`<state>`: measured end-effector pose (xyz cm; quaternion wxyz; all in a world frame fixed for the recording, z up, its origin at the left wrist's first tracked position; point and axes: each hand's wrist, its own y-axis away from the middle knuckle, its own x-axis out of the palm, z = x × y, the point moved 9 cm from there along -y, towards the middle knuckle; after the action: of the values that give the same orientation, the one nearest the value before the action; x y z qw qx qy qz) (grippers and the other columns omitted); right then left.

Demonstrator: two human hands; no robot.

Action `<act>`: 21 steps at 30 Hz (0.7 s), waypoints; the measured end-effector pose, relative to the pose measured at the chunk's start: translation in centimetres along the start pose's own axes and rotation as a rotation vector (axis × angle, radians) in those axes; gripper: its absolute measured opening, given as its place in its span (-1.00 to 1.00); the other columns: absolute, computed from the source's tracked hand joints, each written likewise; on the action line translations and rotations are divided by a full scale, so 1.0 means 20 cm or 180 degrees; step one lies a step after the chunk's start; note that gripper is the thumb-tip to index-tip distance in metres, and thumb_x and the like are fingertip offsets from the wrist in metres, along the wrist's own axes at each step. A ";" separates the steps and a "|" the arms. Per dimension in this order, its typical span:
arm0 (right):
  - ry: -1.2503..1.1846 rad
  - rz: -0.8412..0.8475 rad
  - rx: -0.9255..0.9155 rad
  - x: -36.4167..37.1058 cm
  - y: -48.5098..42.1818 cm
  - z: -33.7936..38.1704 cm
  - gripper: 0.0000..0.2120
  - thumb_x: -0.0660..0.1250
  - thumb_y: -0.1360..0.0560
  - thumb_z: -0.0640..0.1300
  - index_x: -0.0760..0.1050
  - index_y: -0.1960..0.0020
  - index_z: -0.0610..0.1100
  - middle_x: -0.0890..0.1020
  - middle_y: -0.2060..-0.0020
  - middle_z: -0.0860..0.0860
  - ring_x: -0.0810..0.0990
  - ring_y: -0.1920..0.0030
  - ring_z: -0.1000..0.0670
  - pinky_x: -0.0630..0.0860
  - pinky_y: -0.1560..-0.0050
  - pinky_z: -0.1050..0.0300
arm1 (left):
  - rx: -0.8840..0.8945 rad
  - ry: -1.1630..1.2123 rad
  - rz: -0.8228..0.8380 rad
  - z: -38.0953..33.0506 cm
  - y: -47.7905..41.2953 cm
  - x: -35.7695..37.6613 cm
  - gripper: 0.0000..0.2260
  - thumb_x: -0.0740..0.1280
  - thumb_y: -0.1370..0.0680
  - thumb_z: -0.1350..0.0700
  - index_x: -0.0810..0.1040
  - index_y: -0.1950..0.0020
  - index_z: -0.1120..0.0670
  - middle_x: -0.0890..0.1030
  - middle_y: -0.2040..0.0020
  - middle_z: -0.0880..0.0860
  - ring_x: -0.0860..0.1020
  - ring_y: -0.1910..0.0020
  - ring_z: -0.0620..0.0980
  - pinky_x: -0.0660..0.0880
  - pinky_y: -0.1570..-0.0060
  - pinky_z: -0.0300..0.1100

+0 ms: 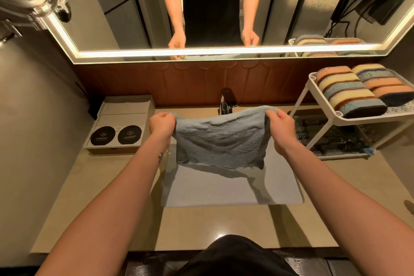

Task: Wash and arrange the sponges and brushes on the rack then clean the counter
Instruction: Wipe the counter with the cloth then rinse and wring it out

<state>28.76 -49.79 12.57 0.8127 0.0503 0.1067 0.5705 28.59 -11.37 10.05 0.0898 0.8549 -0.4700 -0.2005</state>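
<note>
The left hand (161, 126) and the right hand (281, 126) are each pinching one upper corner of a blue-grey cloth (220, 141), keeping it spread between them. The cloth is hanging above the sink (235, 190), in front of the faucet (227, 102) (its lower edge is casting a shadow on the basin). The sponges (349, 94) are lying in two rows on the upper tier of the white rack (363, 120), which is standing on the counter (212, 226) right of the sink. The dark items on the lower tier cannot be identified.
</note>
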 end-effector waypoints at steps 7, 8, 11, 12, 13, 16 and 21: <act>0.0480 -0.0149 0.0075 -0.04 -0.04 -0.01 -0.69 0.21 -0.62 -0.08 0.35 0.29 -0.08 0.36 0.36 -0.02 0.29 0.27 0.02 0.21 0.20 0.06 | -0.0062 -0.0212 0.0038 -0.13 -0.06 0.01 -0.82 0.36 -0.33 0.26 0.55 0.08 0.21 0.56 0.13 0.10 0.52 0.13 0.10 0.43 0.16 -0.14; 0.0426 -0.0195 0.0125 -0.04 -0.04 -0.02 -0.73 0.21 -0.59 -0.08 0.33 0.28 -0.09 0.34 0.34 -0.05 0.28 0.24 0.00 0.20 0.20 0.06 | -0.0048 -0.0230 0.0109 -0.15 -0.05 0.02 -0.73 0.37 -0.29 0.27 0.57 0.02 0.23 0.58 0.08 0.12 0.55 0.07 0.12 0.48 0.10 -0.10; 0.0270 -0.0224 0.0190 -0.03 -0.02 -0.01 -0.75 0.21 -0.54 -0.03 0.31 0.27 -0.09 0.30 0.31 -0.06 0.25 0.25 -0.01 0.18 0.21 0.05 | 0.0090 -0.0214 0.0353 -0.19 -0.05 0.06 -0.47 0.40 -0.34 0.31 0.53 -0.33 0.18 0.57 -0.16 0.17 0.55 -0.15 0.14 0.56 -0.15 0.00; 0.0243 -0.0237 0.0175 -0.03 -0.02 -0.01 -0.72 0.21 -0.54 -0.03 0.27 0.30 -0.08 0.28 0.33 -0.06 0.24 0.27 -0.01 0.18 0.21 0.05 | 0.0174 -0.0182 0.0378 -0.20 -0.05 0.06 -0.46 0.39 -0.39 0.33 0.49 -0.38 0.13 0.55 -0.18 0.14 0.54 -0.14 0.09 0.57 -0.10 -0.04; 0.0230 -0.0269 0.0157 -0.04 -0.02 -0.01 -0.69 0.21 -0.55 -0.03 0.24 0.33 -0.07 0.26 0.36 -0.04 0.23 0.28 0.00 0.19 0.19 0.05 | 0.0276 -0.0167 0.0382 -0.21 -0.04 0.06 -0.47 0.36 -0.43 0.35 0.48 -0.39 0.09 0.54 -0.16 0.10 0.53 -0.09 0.03 0.55 0.00 -0.14; 0.0298 -0.0422 0.0232 -0.07 -0.03 -0.03 -0.72 0.20 -0.56 -0.03 0.32 0.28 -0.12 0.30 0.33 -0.09 0.26 0.27 -0.04 0.22 0.16 0.04 | 0.0505 -0.0085 0.0388 -0.22 -0.04 0.05 -0.52 0.30 -0.49 0.37 0.51 -0.36 0.00 0.50 -0.04 -0.04 0.51 0.03 -0.12 0.45 0.24 -0.31; 0.0432 -0.0523 0.0510 -0.07 -0.03 -0.09 -0.70 0.22 -0.54 -0.12 0.27 0.34 -0.12 0.31 0.40 -0.07 0.26 0.34 -0.06 0.21 0.30 0.04 | 0.0535 0.0287 0.0493 -0.23 -0.06 0.03 -0.58 0.31 -0.55 0.38 0.54 -0.30 -0.03 0.53 -0.12 0.02 0.55 -0.04 -0.03 0.52 0.18 -0.25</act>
<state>28.45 -51.41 10.91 0.8411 0.0675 0.2105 0.4937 31.78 -11.38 13.55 0.0541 0.8287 -0.5453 -0.1142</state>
